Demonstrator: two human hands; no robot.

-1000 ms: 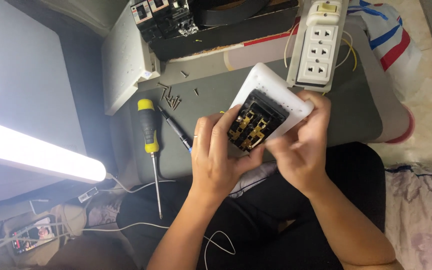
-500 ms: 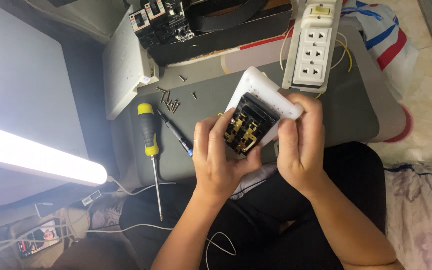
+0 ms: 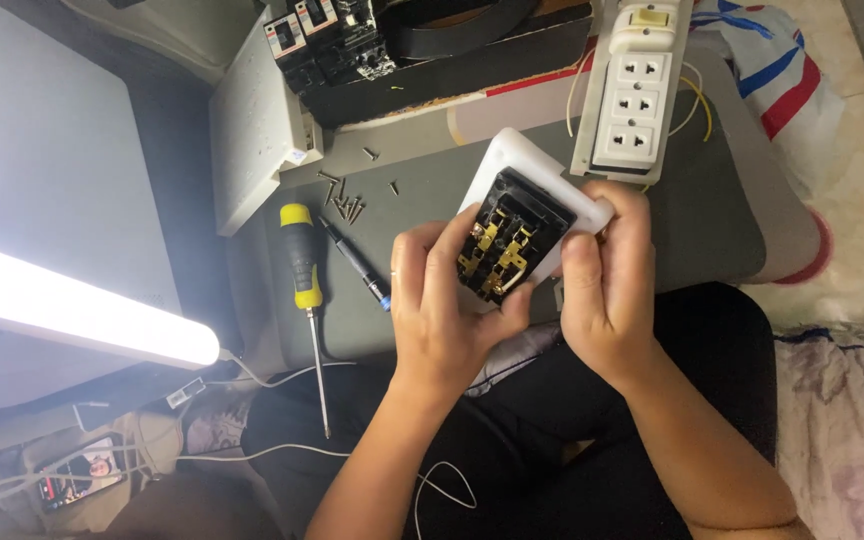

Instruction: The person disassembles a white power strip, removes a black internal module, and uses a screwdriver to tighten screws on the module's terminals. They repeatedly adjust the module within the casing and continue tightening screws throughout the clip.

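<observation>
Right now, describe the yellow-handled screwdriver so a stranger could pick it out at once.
Start at the grey work board across the person's lap. Left of the left hand, which grips the white socket plate, two tools lie side by side. The yellow-handled screwdriver is the longer, left one, its bare steel shaft pointing towards the person; the neighbouring dark slim screwdriver is shorter, with a blue tip.

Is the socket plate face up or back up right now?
Back up. The socket plate shows its black housing and brass contacts to the camera, held between the left hand and right hand.
</observation>
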